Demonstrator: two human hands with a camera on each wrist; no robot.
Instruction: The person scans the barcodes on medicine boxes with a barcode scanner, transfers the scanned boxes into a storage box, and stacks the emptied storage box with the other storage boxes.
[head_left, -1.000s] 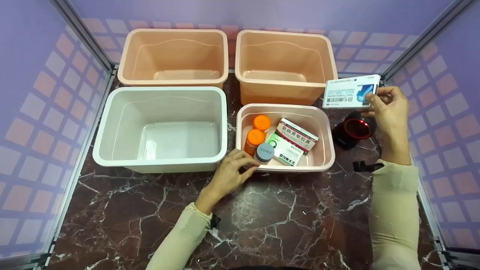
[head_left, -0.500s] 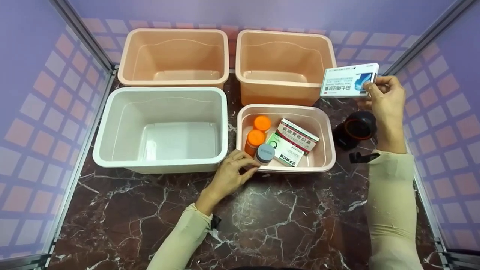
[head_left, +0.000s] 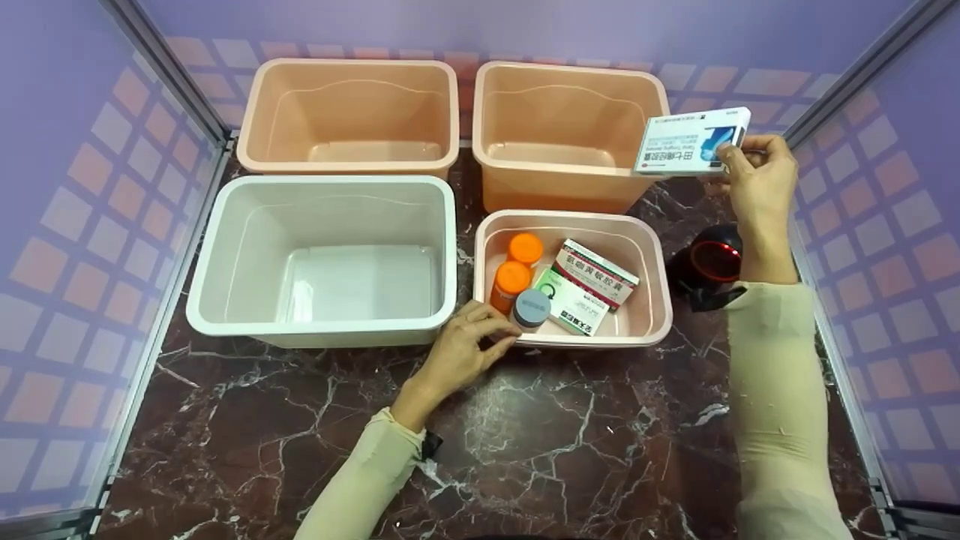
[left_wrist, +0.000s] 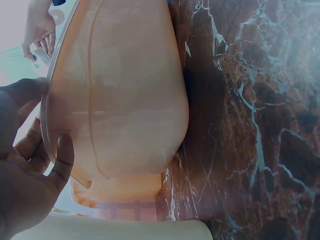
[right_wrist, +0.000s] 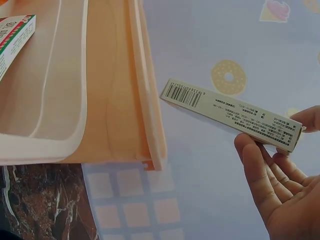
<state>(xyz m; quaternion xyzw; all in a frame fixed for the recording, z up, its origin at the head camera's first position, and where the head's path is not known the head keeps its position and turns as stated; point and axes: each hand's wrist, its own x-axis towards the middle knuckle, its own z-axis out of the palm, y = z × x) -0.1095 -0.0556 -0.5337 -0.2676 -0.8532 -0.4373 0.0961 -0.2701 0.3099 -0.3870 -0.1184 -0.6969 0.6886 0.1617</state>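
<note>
My right hand (head_left: 763, 180) pinches a white and blue medicine box (head_left: 688, 142) by its right end. The box is in the air by the right corner of the back right orange bin (head_left: 559, 184). In the right wrist view, a barcode shows on the narrow side of the medicine box (right_wrist: 227, 114). My left hand (head_left: 466, 341) grips the rim of the pale pink bin (head_left: 592, 340) at its front left corner. Inside that bin are two orange-capped bottles (head_left: 513, 277), a grey-capped bottle (head_left: 532, 308), a red and white box (head_left: 595, 274) and a green and white box (head_left: 574, 301).
A black scanner-like device (head_left: 709, 259) with a red light stands right of the pink bin, partly behind my right wrist. A white bin (head_left: 322, 328) is at the left, with another orange bin (head_left: 349, 165) behind it. Patterned panels (head_left: 892, 210) enclose the marble-look table (head_left: 420, 480).
My right hand has carried the medicine box away from me and slightly left, off the black device. The device's red light was off half a second ago and is lit now. My left hand stays put.
</note>
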